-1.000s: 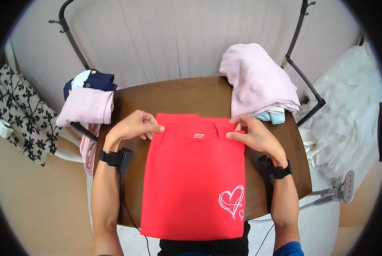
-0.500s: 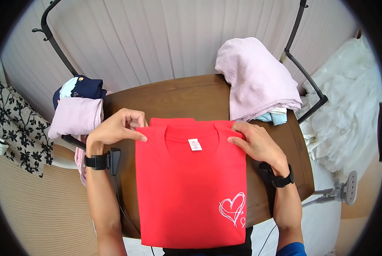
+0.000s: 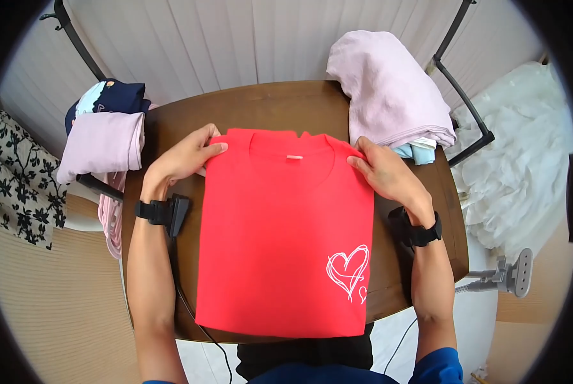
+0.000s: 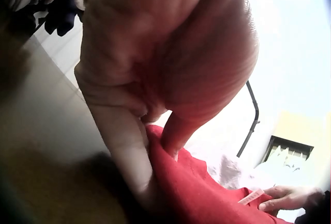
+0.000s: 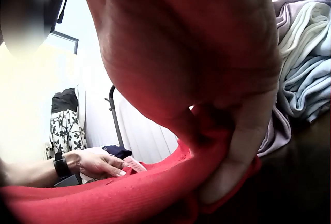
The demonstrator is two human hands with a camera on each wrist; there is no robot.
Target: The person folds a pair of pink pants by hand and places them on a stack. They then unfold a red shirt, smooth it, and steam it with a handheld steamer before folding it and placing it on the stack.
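A red T-shirt [image 3: 280, 224], folded into a rectangle, is spread in front of me with its neckline at the far end. White outlined hearts [image 3: 348, 272] are printed near its lower right, and a small label [image 3: 294, 157] shows inside the collar. My left hand [image 3: 187, 153] pinches the shirt's far left corner between thumb and fingers. At the far right corner, my right hand [image 3: 392, 173] grips the cloth the same way. In the left wrist view the red fabric [image 4: 207, 193] runs between thumb and fingers; the right wrist view shows cloth [image 5: 155, 188] bunched in the grip.
The brown table [image 3: 261, 105] lies beneath. Folded pink cloth [image 3: 104, 144] and a navy garment [image 3: 123, 96] sit at the left edge. A pink pile [image 3: 389, 89] over light blue cloth [image 3: 421, 152] stands back right. Black rack poles [image 3: 459, 105] flank the table; white ruffled fabric [image 3: 510, 153] hangs right.
The left hand has taken hold of the far left corner more closely. The shirt, held at both far corners, has shifted farther up the view, and the whole view has tilted slightly.
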